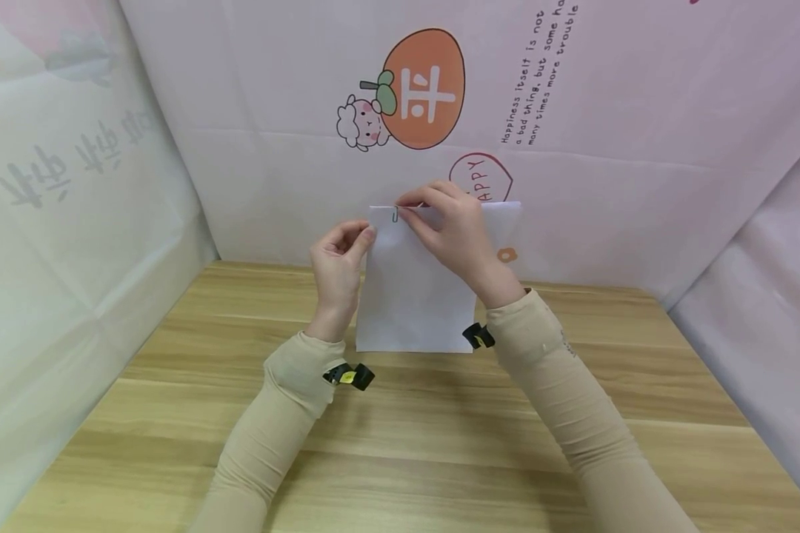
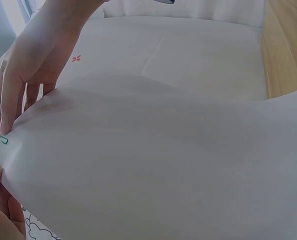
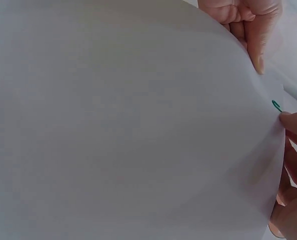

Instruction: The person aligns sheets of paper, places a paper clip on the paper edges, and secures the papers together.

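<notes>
A white sheet of paper [image 1: 413,296] hangs upright above the table in the head view. My left hand [image 1: 337,266] pinches its left edge near the upper corner, thumb on the near side. A small green paper clip [image 1: 395,216] sits on the top edge, close to that corner. From the right, my right hand [image 1: 460,233] reaches across the paper and pinches the clip at the top edge. In the right wrist view the thumb covers one end of the paper clip [image 3: 276,105]. Some of the right hand's fingers are behind the paper.
Below is a wood-grain table [image 1: 400,444]. A pale printed cloth [image 1: 273,89] with an orange fruit drawing stands behind it, and white cloth [image 1: 53,244] walls both sides. Each wrist bears a black strap mount [image 1: 358,376].
</notes>
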### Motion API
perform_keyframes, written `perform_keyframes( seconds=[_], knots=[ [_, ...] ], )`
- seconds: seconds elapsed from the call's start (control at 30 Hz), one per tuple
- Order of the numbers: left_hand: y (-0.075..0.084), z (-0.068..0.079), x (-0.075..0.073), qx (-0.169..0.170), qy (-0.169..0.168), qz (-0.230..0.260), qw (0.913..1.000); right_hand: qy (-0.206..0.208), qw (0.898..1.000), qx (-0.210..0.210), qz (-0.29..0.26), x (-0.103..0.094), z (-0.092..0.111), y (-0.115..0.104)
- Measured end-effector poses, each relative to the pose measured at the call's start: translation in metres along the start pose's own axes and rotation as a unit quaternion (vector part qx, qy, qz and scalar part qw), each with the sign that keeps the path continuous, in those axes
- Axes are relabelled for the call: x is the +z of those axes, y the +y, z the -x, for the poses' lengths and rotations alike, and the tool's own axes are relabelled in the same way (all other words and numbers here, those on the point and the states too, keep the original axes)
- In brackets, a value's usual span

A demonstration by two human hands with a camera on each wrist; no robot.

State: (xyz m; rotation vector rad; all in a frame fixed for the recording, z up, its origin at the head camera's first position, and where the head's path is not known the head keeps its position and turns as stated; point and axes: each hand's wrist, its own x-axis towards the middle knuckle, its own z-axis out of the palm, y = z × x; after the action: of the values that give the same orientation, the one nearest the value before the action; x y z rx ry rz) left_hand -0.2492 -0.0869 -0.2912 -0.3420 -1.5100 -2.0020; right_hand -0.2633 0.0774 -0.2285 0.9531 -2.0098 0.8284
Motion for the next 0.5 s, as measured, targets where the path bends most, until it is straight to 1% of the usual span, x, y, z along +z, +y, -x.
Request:
perform_keyframes(
  seconds=[0.23,0.5],
  knots=[
    [0.001,0.001,-0.001,-0.009,0.004,0.001,1.0000,-0.004,1.000,-0.016,0.004,-0.003,0.002,0.009],
    [0.002,0.001,-0.002,-0.006,0.019,0.007,0.9998,-0.009,1.000,-0.013,0.013,-0.009,0.006,0.015]
  ],
)
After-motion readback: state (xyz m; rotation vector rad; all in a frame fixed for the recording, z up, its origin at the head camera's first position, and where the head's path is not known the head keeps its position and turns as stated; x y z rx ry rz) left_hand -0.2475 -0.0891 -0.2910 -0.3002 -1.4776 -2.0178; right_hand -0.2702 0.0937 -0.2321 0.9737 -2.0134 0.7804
